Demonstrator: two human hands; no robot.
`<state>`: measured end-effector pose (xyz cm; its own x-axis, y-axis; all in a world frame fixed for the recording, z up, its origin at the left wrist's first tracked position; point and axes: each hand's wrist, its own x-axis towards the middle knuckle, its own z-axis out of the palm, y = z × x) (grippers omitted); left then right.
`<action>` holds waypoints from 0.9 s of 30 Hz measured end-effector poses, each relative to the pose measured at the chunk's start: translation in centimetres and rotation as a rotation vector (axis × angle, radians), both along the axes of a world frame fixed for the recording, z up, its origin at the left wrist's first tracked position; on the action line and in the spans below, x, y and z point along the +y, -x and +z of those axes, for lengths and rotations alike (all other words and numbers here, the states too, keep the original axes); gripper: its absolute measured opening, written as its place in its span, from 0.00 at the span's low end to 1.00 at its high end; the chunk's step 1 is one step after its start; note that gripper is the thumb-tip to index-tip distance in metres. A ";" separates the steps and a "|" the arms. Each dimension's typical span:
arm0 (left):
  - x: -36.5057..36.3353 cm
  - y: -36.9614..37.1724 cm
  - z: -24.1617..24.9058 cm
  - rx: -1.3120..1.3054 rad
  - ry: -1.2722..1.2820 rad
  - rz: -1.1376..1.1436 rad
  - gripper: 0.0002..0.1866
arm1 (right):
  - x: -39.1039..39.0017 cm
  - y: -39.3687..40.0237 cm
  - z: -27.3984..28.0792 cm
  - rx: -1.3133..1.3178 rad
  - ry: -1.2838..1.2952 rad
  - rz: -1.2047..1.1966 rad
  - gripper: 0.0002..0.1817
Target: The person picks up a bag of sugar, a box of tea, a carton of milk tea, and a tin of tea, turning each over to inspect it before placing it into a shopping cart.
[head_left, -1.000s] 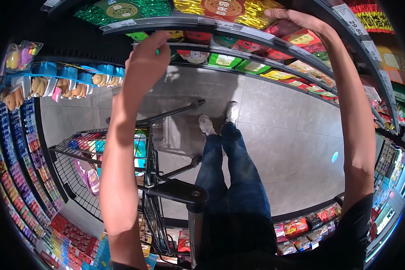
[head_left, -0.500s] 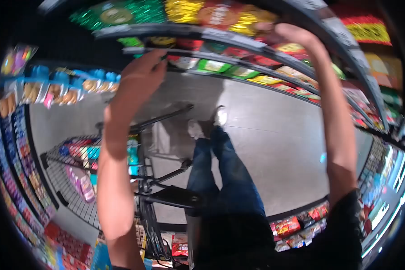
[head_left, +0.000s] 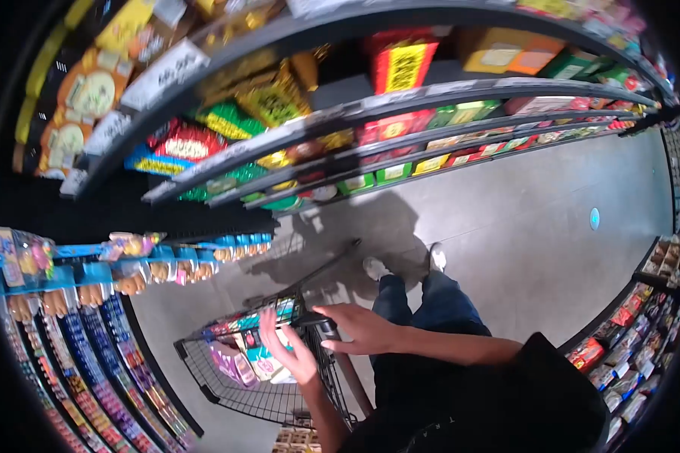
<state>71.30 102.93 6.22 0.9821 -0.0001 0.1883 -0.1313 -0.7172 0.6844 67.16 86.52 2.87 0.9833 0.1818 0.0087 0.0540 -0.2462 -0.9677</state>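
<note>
My left hand (head_left: 289,349) is open, its fingers stretched upward and apart, with no object in it. It overlaps the black wire shopping cart (head_left: 276,404) in this view, beside the packages inside. A purple-and-white package (head_left: 233,365) and teal packs (head_left: 255,343) lie in the cart's basket. My right hand (head_left: 363,329) reaches in from the right, palm empty, thumb and fingers apart. Its fingertips are right at the black end of the cart handle (head_left: 317,323).
Shelves of colourful packaged snacks (head_left: 404,64) curve across the top. A blue hanging rack (head_left: 98,272) with small packs is at the left, above rows of small goods (head_left: 91,355). More bagged goods (head_left: 627,332) line the lower right. Grey floor (head_left: 506,219) lies between.
Both hands have come down from the snack shelves to the shopping cart. The right hand has left the upper shelf with nothing visible in it. The view has turned and shows more shelving.
</note>
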 end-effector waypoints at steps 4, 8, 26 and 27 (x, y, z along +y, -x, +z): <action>-1.3 9.5 -1.9 0.196 -0.031 -0.031 0.23 | -0.4 -0.2 -0.6 -0.072 0.086 0.091 0.39; 0.4 11.6 -3.9 0.375 0.120 -0.092 0.30 | 0.2 -0.2 -1.2 -0.275 0.264 0.157 0.34; -12.5 19.5 -3.8 0.458 0.246 0.037 0.25 | -12.9 8.7 -0.7 -0.197 0.290 0.289 0.30; -13.7 20.0 -3.4 0.484 0.259 0.047 0.22 | -13.6 9.3 -1.0 -0.210 0.283 0.265 0.30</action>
<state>51.29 89.26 2.84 0.9545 0.0320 -0.2965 0.2701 -0.5146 0.8138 57.86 72.95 1.83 0.8845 0.4517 0.1167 0.3393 -0.4510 -0.8255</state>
